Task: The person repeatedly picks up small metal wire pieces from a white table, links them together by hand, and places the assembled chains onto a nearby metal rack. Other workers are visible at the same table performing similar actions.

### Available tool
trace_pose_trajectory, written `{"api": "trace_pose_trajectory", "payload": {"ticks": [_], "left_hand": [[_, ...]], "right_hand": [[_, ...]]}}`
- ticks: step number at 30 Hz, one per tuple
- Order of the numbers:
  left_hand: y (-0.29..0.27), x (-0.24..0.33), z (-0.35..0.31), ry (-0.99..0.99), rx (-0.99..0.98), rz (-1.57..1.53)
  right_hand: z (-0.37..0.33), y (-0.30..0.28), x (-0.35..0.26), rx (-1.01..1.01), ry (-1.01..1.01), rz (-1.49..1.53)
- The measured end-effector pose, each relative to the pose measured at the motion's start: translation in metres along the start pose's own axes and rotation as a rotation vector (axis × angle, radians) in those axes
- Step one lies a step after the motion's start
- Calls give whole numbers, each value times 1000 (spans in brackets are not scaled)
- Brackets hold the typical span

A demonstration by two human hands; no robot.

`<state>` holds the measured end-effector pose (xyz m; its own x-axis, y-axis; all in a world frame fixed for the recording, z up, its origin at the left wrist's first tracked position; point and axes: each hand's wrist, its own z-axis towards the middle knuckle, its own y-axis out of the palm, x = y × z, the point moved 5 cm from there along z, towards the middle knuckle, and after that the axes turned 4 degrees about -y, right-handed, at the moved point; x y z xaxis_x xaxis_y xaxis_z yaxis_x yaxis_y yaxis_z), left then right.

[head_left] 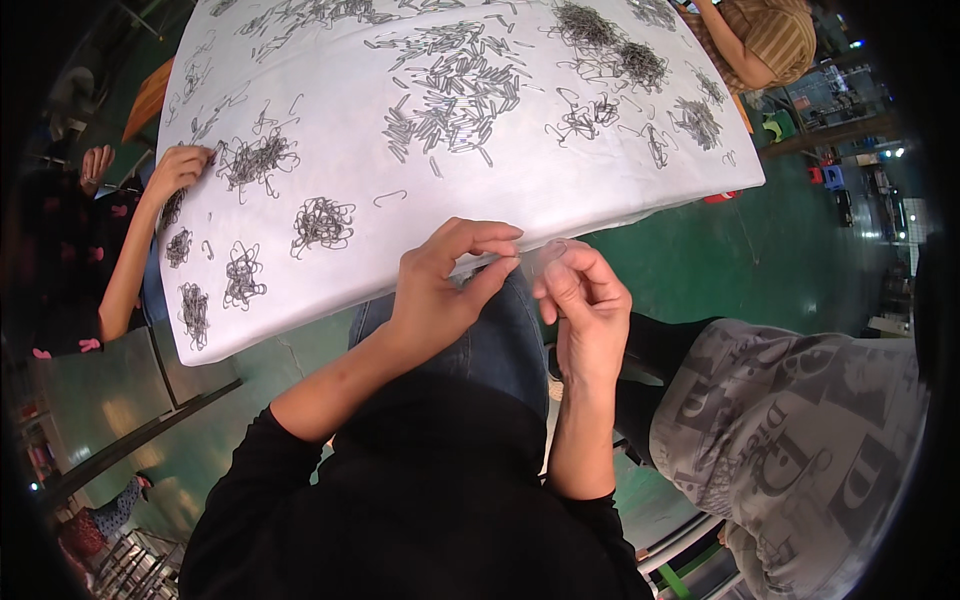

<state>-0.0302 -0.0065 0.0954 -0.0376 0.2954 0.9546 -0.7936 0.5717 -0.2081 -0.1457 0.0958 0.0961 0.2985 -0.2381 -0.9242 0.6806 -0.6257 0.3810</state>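
My left hand (pixel 450 275) hovers just over the table's near edge, thumb and index fingertip drawn into a pinch. Beside it, my right hand (pixel 585 305) is closed, its thumb pressed against the curled fingers. Whatever lies between the fingertips of either hand is too small and faint to make out. On the white-covered table (pixel 480 195), the nearest item is a single bent wire hook (pixel 390 197). Left of that hook lies a tangled heap of wire hooks (pixel 323 226). Farther back, many short, straight metal pieces (pixel 455 95) are spread out.
More wire heaps (pixel 255 160) lie along the left, with others (pixel 600 30) at the far right. A co-worker's hand (pixel 180 170) touches the table at left. A person in striped clothing (pixel 770 45) is at the far right; someone in a grey printed garment (pixel 790 430) is close on my right.
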Motion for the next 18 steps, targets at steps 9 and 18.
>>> {"api": "trace_pose_trajectory", "payload": {"ticks": [9, 18], "left_hand": [[1, 8, 2, 57, 61, 31], [-24, -44, 89, 330, -129, 383]], "right_hand": [[4, 13, 7, 107, -207, -43], [10, 8, 0, 70, -331, -136]]}}
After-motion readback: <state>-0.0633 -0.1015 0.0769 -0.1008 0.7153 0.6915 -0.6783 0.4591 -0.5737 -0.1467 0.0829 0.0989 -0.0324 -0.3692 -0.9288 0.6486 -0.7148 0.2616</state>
